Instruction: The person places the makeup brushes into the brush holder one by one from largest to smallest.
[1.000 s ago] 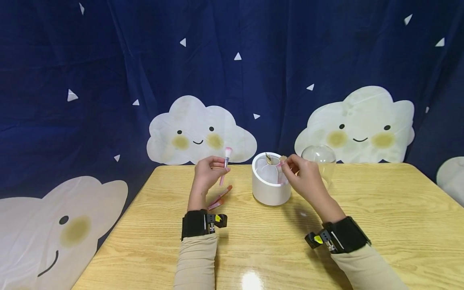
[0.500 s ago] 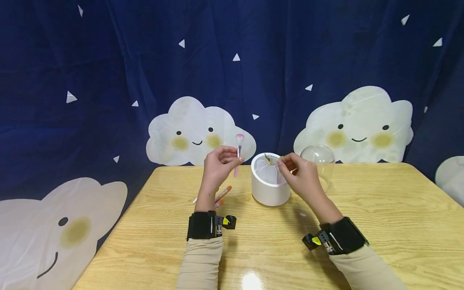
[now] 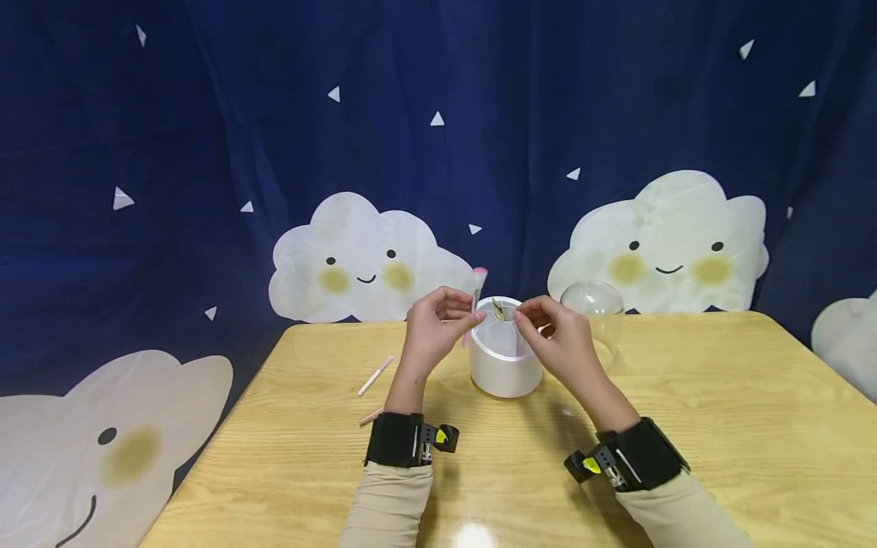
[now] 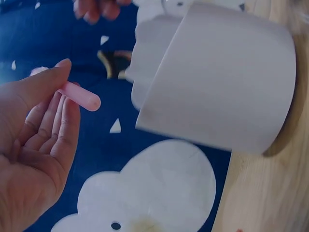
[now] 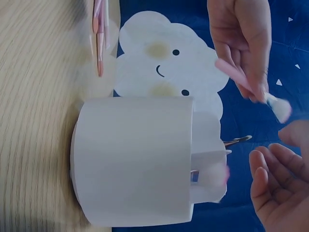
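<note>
Fingers (image 4: pixel 69 125) of the left hand (image 3: pixel 432 329) are clamped on a pink makeup brush (image 5: pixel 241 78), bristles up, handle end hanging free just left of the white holder (image 3: pixel 505 375) and not touching it. My guess is the step is getting that brush in handle first, so I'd stick with the grip near the bristle end, lift the handle over the rim, straighten the tilt and lower it slowly into a free section of the divided insert (image 3: pixel 495 337). The right hand (image 3: pixel 558 339) has thumb and fingers apart, holding nothing, by the right rim, so imo use it to steady the holder and stay off the bristles of the brush standing inside (image 5: pixel 216 176). Counts, near to far: at least two loose brushes (image 3: pixel 375 375) on the surface (image 3: pixel 541 487), maybe three, the left arm covers part of that spot; two hands; one brush held; one holder, with one bristle head I can make out inside plus one gold-edged piece (image 3: pixel 499 308), no clue what; one clear dome (image 3: pixel 592 298) behind the right hand; four clouds (image 3: pixel 349 236) on the dark blue backdrop (image 3: pixel 404 61), two cut off in the head view.
</note>
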A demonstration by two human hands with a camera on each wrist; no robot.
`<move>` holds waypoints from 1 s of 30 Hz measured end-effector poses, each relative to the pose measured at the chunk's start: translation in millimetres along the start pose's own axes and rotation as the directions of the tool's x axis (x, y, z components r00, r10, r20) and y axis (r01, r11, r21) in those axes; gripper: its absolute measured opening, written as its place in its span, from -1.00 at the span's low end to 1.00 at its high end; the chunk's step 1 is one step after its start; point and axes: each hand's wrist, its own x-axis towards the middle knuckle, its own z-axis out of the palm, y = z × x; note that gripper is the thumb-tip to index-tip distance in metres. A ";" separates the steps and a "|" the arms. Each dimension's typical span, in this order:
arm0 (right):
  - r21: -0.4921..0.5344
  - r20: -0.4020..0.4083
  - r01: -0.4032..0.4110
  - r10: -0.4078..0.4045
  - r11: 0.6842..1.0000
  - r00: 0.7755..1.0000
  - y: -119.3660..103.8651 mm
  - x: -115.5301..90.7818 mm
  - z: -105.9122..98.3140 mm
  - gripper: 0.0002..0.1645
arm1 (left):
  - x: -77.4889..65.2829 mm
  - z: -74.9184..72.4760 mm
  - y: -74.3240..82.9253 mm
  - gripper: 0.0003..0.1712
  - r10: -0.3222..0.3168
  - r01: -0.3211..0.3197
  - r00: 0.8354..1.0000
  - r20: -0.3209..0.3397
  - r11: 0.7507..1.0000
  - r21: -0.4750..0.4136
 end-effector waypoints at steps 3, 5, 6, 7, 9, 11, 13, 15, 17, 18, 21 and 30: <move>0.030 0.007 -0.011 0.010 0.999 1.000 -3.6 -0.4 0.7 -0.83 | -1.8 10.5 3.2 -0.68 0.035 -0.035 0.999 0.038 0.999 -0.001; 0.077 0.010 -0.033 0.032 0.996 0.999 -6.3 -1.0 1.1 -0.77 | -3.3 18.0 6.0 -0.69 0.062 -0.062 0.996 0.060 0.998 -0.012; 0.105 0.007 -0.043 0.043 0.993 0.999 -8.3 -1.2 1.5 -0.75 | -3.8 21.5 7.6 -0.69 0.077 -0.076 0.995 0.068 0.997 -0.020; 0.127 0.004 -0.050 0.050 0.991 0.999 -9.6 -1.1 2.0 -0.72 | -4.2 24.7 9.3 -0.69 0.090 -0.088 0.993 0.076 0.996 -0.029; 0.166 -0.002 -0.064 0.065 0.984 0.998 -11.9 -0.6 2.9 -0.71 | -4.2 29.3 12.3 -0.71 0.109 -0.106 0.990 0.088 0.994 -0.038; 0.182 -0.012 -0.072 0.076 0.981 0.997 -13.0 -0.3 3.7 -0.72 | -5.0 31.8 14.4 -0.72 0.115 -0.112 0.988 0.099 0.993 -0.036; 0.183 -0.021 -0.074 0.079 0.980 0.997 -13.2 -0.6 4.1 -0.74 | -6.2 33.1 15.1 -0.71 0.116 -0.113 0.988 0.107 0.993 -0.030; 0.188 -0.025 -0.077 0.083 0.979 0.996 -13.2 -1.2 4.1 -0.75 | -7.6 33.6 14.9 -0.71 0.116 -0.114 0.987 0.111 0.993 -0.026; 0.198 -0.027 -0.080 0.087 0.977 0.996 -13.2 -1.6 3.9 -0.75 | -8.5 33.9 14.7 -0.70 0.122 -0.120 0.987 0.108 0.993 -0.020; 0.202 -0.026 -0.080 0.087 0.976 0.996 -13.2 -1.6 3.7 -0.76 | -8.6 34.0 14.7 -0.70 0.127 -0.126 0.986 0.106 0.992 -0.016; 0.207 -0.021 -0.077 0.084 0.975 0.996 -13.0 -1.0 2.9 -0.76 | -8.8 34.0 15.4 -0.69 0.139 -0.139 0.985 0.105 0.990 -0.003; 0.210 -0.042 -0.111 0.123 0.971 0.992 -11.7 3.7 -7.2 -0.73 | -5.1 23.7 14.1 -0.65 0.129 -0.135 0.985 0.111 0.990 0.044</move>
